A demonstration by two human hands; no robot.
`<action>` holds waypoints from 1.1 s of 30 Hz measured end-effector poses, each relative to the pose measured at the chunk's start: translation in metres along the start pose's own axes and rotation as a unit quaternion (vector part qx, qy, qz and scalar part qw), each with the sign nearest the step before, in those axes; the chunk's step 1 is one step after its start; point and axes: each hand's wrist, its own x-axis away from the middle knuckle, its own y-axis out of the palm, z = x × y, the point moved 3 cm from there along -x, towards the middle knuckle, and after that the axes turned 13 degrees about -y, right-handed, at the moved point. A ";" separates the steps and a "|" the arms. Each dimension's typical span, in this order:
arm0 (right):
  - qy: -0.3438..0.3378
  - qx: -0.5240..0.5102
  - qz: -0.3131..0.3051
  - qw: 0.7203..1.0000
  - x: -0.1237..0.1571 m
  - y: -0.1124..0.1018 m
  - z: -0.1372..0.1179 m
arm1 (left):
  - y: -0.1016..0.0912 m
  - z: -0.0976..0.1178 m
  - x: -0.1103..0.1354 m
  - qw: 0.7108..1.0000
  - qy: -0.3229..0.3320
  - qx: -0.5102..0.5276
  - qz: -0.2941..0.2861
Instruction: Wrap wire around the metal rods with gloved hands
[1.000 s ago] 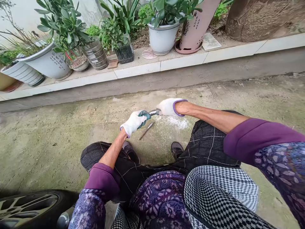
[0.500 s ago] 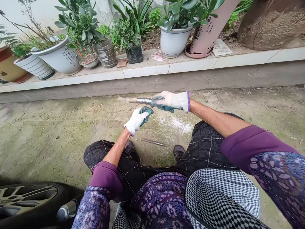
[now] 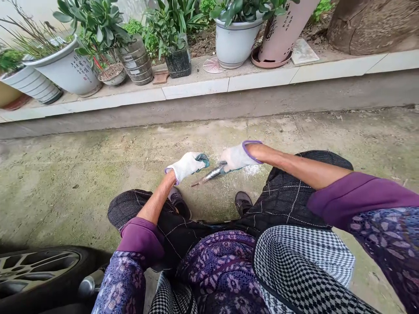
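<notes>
On the ground in front of the tiled ledge, well apart from it at the far left, a spoked wheel was seen. On the ledge's left stretch, a ribbed white pot and a larger lettered pot were set. Before the ledge's middle, the gloved left hand was held above the ground, its fingers curled in toward the palm; whether anything was pinched within them could not be told. Near its fingertips, before that same part of the ledge, a silvery tool was slanted away from the ledge toward a brownish end; whether this end belonged to the tool or to a separate rod beneath it could not be told. The tool's other end was gripped by the gloved right hand, its partly hidden fingers closed around it. Farther right before the ledge, white powder was scattered on the ground, by which some of the work was judged to have been done. With the tool in the grip, the work was judged to be unfinished; how much was left could not be told. On the ledge beyond, a pink pot was stood.
</notes>
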 end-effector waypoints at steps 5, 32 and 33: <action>0.006 0.205 -0.085 0.975 -0.018 0.001 0.011 | 0.006 0.001 -0.003 0.998 -0.054 -0.006 0.010; -0.056 0.258 0.030 0.964 -0.048 -0.032 -0.040 | -0.013 0.004 0.006 0.920 0.060 0.383 0.061; -0.061 0.228 0.040 0.971 -0.047 -0.036 -0.038 | -0.011 0.004 0.006 0.923 0.062 0.375 0.059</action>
